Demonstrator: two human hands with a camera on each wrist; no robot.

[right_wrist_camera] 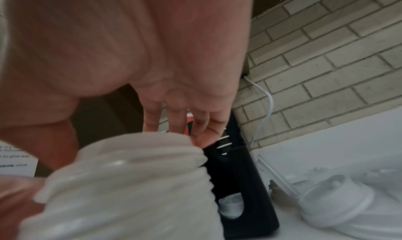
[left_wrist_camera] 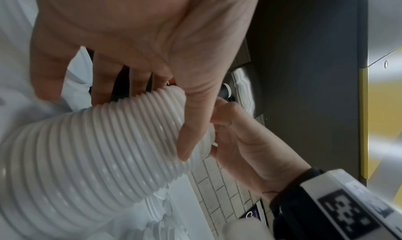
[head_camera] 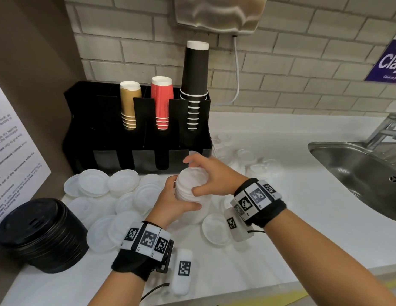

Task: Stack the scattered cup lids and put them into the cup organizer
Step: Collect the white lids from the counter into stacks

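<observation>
**Centre frame: lid stack held two-handed, front of organizer**

Centre of the head view, left hand (head_camera: 170,200) wraps the side of the white lid stack (head_camera: 189,191), thumb across the ribs, likely to keep the column aligned. Right hand (head_camera: 211,176) caps the top, fingers curled over the rim: both grips clamped on it. Loose white lids (head_camera: 94,182) lie on the bench (head_camera: 292,217), lower left. Cup organizer (head_camera: 82,120) sits directly behind. Forearms converge, wrists raised.

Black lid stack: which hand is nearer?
Left. The left hand grips the white lid stack, on the side toward the black lid stack; the right hand holds its far side.
</observation>
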